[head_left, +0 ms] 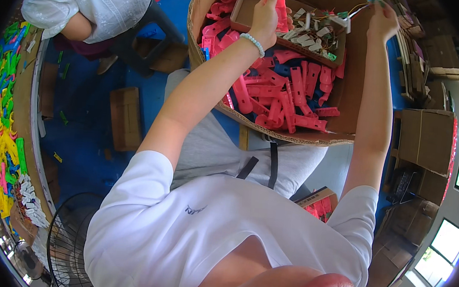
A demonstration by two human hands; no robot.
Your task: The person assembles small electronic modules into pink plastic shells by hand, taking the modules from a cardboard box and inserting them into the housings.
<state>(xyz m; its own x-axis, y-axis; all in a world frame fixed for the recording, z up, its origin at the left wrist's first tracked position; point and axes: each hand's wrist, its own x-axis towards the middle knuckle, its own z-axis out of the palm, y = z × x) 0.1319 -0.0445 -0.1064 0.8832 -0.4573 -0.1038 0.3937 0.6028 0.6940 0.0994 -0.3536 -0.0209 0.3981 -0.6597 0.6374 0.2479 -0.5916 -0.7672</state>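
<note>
Currently, the left hand, wearing a pale beaded bracelet at the wrist, has its grip closed around a pinkish-red moulded plastic part. That part stands above the left end of a shallow brown cardboard tray, which sits inside a large brown cardboard box toward its far edge. The right hand is over the right edge of the box, near its far end, its grip narrow, fingertips pinching thin coloured wires; what hangs from them is too blurred to tell.

Small white rectangular pieces with wires lie jumbled toward the right end of the tray. A heap of loose pinkish-red plastic parts spreads from the tray to the box's near edge and up along its left edge. To the left, a long table carries yellow, green, blue and pink plastic parts, with a pile of white pieces toward its near end.
</note>
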